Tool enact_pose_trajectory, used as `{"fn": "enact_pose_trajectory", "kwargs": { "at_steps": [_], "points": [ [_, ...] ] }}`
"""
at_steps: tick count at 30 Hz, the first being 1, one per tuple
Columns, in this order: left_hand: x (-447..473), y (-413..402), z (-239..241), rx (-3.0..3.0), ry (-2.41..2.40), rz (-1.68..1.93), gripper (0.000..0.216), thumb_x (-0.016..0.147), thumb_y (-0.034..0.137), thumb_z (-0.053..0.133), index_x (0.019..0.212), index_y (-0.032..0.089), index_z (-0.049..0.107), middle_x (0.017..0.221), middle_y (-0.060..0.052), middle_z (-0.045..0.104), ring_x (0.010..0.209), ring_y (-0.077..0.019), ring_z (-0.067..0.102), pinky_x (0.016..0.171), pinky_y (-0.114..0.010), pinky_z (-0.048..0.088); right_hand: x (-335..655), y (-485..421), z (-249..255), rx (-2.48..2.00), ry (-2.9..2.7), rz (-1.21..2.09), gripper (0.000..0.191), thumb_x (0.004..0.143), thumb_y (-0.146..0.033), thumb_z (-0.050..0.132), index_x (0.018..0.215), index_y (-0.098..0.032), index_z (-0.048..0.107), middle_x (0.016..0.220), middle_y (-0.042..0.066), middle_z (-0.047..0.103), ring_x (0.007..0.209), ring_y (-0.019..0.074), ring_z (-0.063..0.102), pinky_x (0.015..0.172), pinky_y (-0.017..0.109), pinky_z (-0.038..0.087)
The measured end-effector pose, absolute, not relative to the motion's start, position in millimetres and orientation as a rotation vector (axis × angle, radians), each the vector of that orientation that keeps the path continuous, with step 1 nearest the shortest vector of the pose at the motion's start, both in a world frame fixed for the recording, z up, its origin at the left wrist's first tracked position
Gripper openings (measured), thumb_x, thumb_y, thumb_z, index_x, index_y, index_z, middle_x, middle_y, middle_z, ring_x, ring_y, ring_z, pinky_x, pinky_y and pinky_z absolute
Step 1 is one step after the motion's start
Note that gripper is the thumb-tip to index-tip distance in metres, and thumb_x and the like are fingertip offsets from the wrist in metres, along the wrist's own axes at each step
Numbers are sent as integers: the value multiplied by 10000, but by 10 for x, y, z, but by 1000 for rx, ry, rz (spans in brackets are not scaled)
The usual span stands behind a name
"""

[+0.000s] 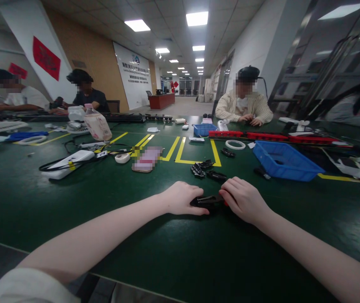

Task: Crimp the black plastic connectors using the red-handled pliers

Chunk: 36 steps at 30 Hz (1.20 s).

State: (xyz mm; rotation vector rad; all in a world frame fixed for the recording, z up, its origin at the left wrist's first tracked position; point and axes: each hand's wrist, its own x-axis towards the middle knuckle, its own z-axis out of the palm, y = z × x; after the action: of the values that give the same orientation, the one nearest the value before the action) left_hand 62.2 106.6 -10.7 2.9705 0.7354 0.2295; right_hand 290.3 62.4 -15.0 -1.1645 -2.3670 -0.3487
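My left hand [186, 198] pinches the left end of a glossy black plastic part [207, 201] between thumb and fingers, low over the table in front of me. My right hand [242, 198] is closed at the same part's right end, where a bit of red shows under the fingertips. What exactly the part is I cannot make out. Just beyond the hands lie several similar dark pieces: one black part [216, 175] by my right knuckles, and a ridged black piece [198, 170] farther left.
A blue bin [285, 162] stands at the right, with a small black object [262, 172] beside it. To the left are a phone [147, 160], a tape roll [122, 158], a white power strip [72, 164] with cables, and a bottle [97, 124]. A person [243, 99] sits opposite.
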Motion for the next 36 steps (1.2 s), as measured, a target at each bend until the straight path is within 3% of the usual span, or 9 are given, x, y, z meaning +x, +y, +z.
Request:
{"fn": "enact_pose_trajectory", "kwargs": {
  "at_steps": [36],
  "points": [
    [636,1059,-99,3034,748,212,446,858,629,506,786,189,509,732,13,617,587,-155,574,509,-249,301,2856,646,-159,-1132,-2427,-334,374,977,-237,289,725,-172,557,691,63,586,652,171,502,613,302,386]
  ]
}}
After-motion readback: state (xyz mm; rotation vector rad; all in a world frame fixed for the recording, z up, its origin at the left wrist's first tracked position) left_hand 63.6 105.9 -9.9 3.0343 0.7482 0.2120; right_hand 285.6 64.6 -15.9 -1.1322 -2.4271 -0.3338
